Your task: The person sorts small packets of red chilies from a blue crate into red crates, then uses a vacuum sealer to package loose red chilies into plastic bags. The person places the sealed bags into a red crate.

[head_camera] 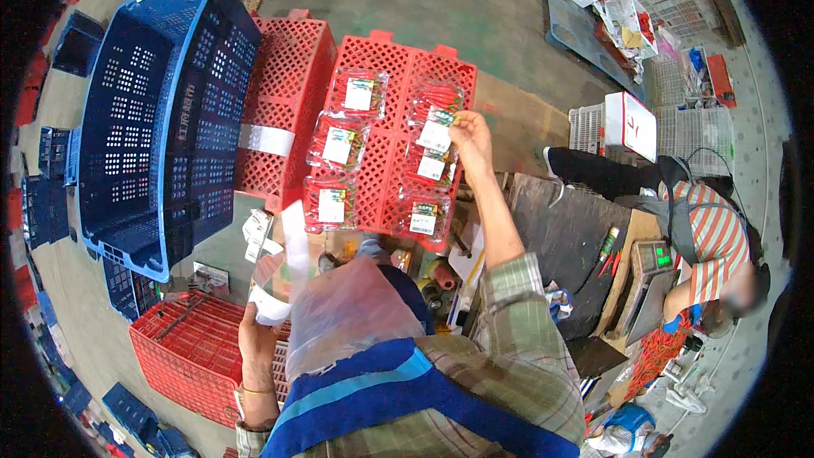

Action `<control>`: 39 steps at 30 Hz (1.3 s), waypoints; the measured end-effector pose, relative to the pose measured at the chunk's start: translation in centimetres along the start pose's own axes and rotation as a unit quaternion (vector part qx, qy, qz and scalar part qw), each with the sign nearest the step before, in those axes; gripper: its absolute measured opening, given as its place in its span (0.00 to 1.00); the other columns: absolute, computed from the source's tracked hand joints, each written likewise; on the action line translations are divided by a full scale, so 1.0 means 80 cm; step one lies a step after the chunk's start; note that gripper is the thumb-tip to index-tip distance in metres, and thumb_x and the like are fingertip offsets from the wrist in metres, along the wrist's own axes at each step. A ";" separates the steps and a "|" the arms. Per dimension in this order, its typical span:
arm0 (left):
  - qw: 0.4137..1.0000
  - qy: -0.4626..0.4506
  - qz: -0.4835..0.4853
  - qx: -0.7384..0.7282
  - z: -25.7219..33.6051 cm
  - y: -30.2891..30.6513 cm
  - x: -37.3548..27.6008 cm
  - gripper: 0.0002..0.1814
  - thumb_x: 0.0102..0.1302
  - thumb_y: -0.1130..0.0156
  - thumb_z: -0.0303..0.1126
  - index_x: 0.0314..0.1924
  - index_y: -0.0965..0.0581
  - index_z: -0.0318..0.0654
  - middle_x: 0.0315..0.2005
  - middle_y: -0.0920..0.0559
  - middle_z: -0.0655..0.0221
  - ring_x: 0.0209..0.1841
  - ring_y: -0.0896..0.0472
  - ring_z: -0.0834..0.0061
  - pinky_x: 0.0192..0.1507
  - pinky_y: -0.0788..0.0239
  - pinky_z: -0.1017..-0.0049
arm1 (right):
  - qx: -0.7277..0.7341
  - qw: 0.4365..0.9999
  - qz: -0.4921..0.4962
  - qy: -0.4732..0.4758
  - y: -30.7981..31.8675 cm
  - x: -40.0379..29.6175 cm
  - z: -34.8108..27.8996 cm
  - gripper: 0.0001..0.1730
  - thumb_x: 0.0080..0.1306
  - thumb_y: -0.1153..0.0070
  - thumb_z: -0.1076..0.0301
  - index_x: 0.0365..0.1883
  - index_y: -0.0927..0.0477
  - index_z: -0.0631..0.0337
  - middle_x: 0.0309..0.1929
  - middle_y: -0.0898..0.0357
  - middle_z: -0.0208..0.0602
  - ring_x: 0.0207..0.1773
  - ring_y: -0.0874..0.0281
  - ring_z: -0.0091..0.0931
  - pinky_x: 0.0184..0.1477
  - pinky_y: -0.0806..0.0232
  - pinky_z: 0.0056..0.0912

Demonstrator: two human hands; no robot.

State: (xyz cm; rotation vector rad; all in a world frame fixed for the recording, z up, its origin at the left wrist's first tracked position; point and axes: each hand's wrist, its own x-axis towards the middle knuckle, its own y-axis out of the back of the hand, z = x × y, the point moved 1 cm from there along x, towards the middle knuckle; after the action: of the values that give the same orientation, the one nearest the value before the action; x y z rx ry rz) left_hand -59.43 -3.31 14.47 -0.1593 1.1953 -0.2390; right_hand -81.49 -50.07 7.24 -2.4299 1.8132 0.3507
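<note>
My left hand (pixel 256 337) grips a roll of white labels (pixel 270 305) low at the left, and its loose strip trails upward. My right hand (pixel 470 133) pinches a white and green label (pixel 435 130) by its edge, over a clear-wrapped pack of red chillies (pixel 413 165) at the right of an upturned red plastic crate (pixel 375 159). Several more packs of red chillies lie on that crate in two columns, such as one at the top left (pixel 359 95); those in the left column bear labels. Whether the pinched label touches the pack, I cannot tell.
A large blue plastic crate (pixel 197 108) stands at the left, beside another red crate (pixel 286 76) with a white strip on it. A red basket (pixel 191 356) is at lower left. To the right, a co-worker in a striped shirt (pixel 712 222) is near a scale (pixel 648 257) and loose red chillies (pixel 661 350).
</note>
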 end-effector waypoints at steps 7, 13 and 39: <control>0.999 -0.029 0.022 0.038 -0.010 0.006 -0.003 0.24 0.71 0.53 0.39 0.62 0.35 0.34 0.60 0.29 0.64 0.61 0.31 0.64 0.61 0.39 0.58 | -0.142 0.990 0.007 0.006 0.026 0.102 0.071 0.19 0.56 0.46 0.83 0.46 0.30 0.63 0.36 0.27 0.32 0.39 0.28 0.23 0.44 0.33 0.26; 0.997 -0.034 0.023 0.059 -0.020 0.013 -0.007 0.23 0.71 0.51 0.40 0.61 0.33 0.34 0.56 0.26 0.64 0.58 0.28 0.65 0.61 0.40 0.61 | -0.134 0.991 0.012 0.003 0.021 0.142 0.114 0.18 0.56 0.46 0.82 0.45 0.31 0.63 0.37 0.26 0.37 0.40 0.26 0.25 0.43 0.32 0.28; 0.995 -0.029 0.049 0.087 -0.020 -0.032 0.002 0.20 0.70 0.49 0.38 0.56 0.29 0.35 0.49 0.21 0.67 0.53 0.24 0.66 0.57 0.36 0.61 | -0.451 0.889 0.084 0.020 -0.008 0.119 0.076 0.26 0.56 0.38 0.70 0.52 0.32 0.61 0.52 0.30 0.45 0.56 0.30 0.44 0.50 0.33 0.48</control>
State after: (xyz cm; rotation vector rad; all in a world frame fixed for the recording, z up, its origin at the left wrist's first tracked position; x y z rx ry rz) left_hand -61.14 -5.83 14.38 0.0440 1.1153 -0.2500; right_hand -79.12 -57.51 -0.98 -2.7714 2.2173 1.4562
